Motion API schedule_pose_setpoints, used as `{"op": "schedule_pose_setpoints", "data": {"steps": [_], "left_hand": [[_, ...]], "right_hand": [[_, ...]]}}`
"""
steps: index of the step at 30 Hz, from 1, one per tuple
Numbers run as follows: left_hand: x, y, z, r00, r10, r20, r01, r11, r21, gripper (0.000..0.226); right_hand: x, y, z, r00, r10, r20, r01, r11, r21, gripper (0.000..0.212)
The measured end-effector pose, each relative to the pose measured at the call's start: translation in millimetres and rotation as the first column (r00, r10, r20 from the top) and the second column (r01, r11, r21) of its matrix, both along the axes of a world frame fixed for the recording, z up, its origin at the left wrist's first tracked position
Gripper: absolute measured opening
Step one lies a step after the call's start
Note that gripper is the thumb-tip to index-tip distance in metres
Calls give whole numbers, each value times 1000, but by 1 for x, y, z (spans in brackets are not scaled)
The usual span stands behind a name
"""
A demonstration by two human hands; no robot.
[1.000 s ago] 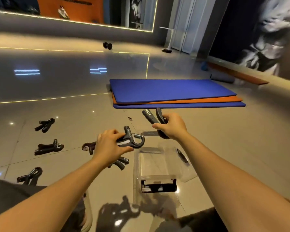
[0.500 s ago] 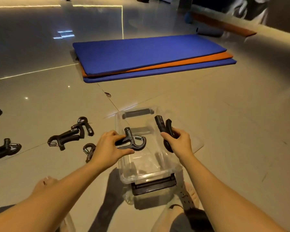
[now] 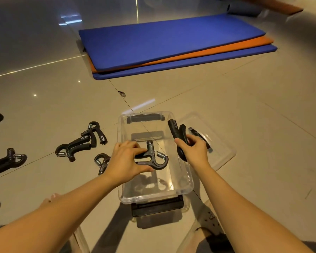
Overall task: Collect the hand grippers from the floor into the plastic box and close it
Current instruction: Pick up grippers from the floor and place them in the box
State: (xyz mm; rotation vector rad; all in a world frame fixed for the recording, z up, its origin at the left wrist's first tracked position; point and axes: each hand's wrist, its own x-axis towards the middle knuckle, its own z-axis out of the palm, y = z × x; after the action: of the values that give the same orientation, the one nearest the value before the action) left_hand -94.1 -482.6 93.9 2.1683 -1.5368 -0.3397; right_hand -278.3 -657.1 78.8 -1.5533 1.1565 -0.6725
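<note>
A clear plastic box with black latches stands open on the tiled floor in front of me. My left hand grips a black hand gripper by its handles, holding it over the inside of the box. My right hand grips a second black hand gripper above the box's right rim, handles pointing up. The box's clear lid lies on the floor just right of the box. Several more hand grippers lie on the floor to the left.
Stacked blue and orange exercise mats lie on the floor beyond the box. My feet, one in a grey sandal, stand either side of the box's near end. A rolled mat lies far back right.
The view has tilted down and closer to the box. Both hands with their grippers have come lower, the left one now inside the box's outline.
</note>
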Motion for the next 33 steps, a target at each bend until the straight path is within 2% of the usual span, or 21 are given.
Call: {"op": "schedule_pose_setpoints", "data": {"steps": [2, 4, 6, 9, 11, 16, 19, 21, 25, 29, 33], "left_hand": [[-8, -13, -12, 999, -14, -40, 15, 1000, 13, 85], [-18, -24, -27, 997, -15, -77, 18, 999, 31, 81], [-27, -30, -43, 989, 4, -150, 7, 998, 69, 76], [-39, -34, -65, 941, 89, -325, -39, 987, 158, 73], [-45, -35, -77, 911, 166, -377, -92, 975, 205, 70], [-49, -44, -102, 898, 288, -333, -183, 932, 314, 71], [-47, -46, -111, 990, 132, -56, -96, 901, 422, 72], [-47, -48, -118, 998, 68, 4, -63, 887, 458, 71], [-49, -53, -134, 997, 32, -76, 11, 858, 513, 61], [-48, -53, -143, 959, 144, -243, 6, 849, 529, 55], [-47, -50, -144, 935, 189, -302, 9, 835, 550, 55]], "right_hand": [[2, -9, -6, 1000, -20, -1, 20, 999, -45, 23], [2, -19, -13, 999, -45, -26, 43, 996, -80, 40], [3, -28, -19, 996, -81, -31, 77, 991, -112, 48], [6, -39, -27, 990, -118, 78, 122, 992, -38, 40], [8, -44, -31, 981, -132, 142, 129, 991, 32, 35], [18, -55, -34, 967, -134, 219, 116, 989, 93, 19], [26, -57, -30, 952, -149, 266, 125, 986, 107, 5], [32, -57, -29, 950, -141, 277, 118, 988, 99, 9], [39, -51, -32, 948, -132, 289, 104, 988, 111, 15], [39, -51, -33, 944, -151, 292, 116, 984, 136, 14], [38, -52, -31, 950, -133, 282, 97, 985, 139, 14]]}}
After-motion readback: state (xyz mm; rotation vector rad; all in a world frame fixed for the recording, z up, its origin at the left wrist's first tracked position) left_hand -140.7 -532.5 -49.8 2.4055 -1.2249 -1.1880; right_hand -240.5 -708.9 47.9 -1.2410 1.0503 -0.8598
